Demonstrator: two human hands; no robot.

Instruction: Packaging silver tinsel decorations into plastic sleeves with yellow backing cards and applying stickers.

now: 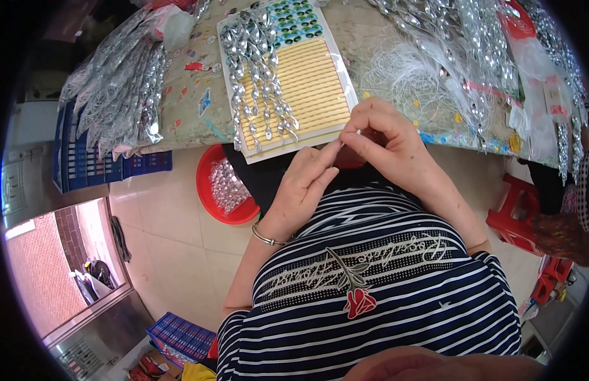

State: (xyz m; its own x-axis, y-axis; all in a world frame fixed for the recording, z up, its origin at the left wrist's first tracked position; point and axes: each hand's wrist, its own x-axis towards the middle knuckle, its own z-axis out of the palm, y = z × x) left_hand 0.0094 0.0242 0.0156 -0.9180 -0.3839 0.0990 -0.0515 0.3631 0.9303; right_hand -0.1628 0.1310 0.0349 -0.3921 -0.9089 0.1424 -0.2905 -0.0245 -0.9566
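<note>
Currently I log: left hand (305, 184) and right hand (385, 141) pinched together on a thin silvery piece (349, 136), just below the yellow card (310, 95) of silver drops on the worktop (396, 51); red bowl (209, 203) at left

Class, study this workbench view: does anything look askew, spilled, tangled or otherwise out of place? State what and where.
The white thread bundle lies as a loose tangle on the table. The yellow card sits tilted, its near edge overhanging the table edge. Nothing looks spilled: the shiny pieces stay inside the red bowl on the floor.
</note>
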